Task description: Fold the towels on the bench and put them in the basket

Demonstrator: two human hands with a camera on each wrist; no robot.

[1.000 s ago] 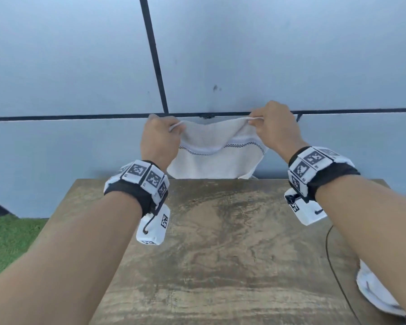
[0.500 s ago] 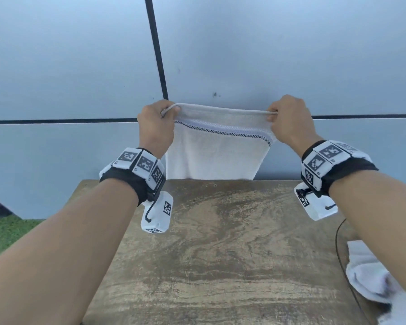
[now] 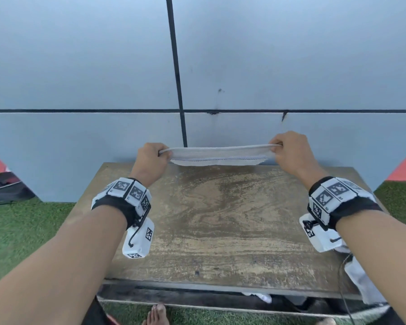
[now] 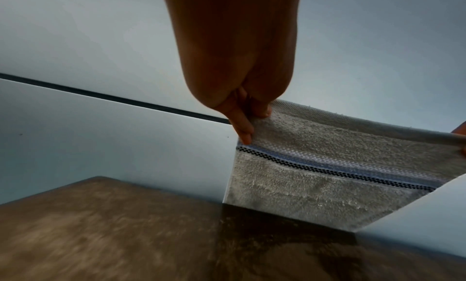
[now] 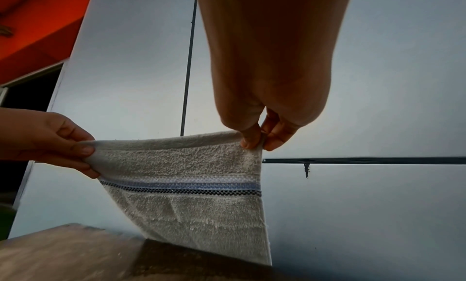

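A white towel with a blue and black checked stripe hangs stretched between both hands over the far edge of the wooden bench. My left hand pinches its top left corner. My right hand pinches the top right corner. The towel hangs down, and its lower edge reaches the bench's far edge in both wrist views. A second white towel lies crumpled at the bench's right edge, partly hidden by my right forearm. No basket is in view.
A grey panelled wall stands right behind the bench. Green turf surrounds the bench. A black cable runs down the bench's right side. Bare toes show below the bench's near edge. Dark items lie at far left.
Both hands have dropped from wall height to just above the bench's far edge and moved wider apart. The towel has come down with them. The camera now looks further down.
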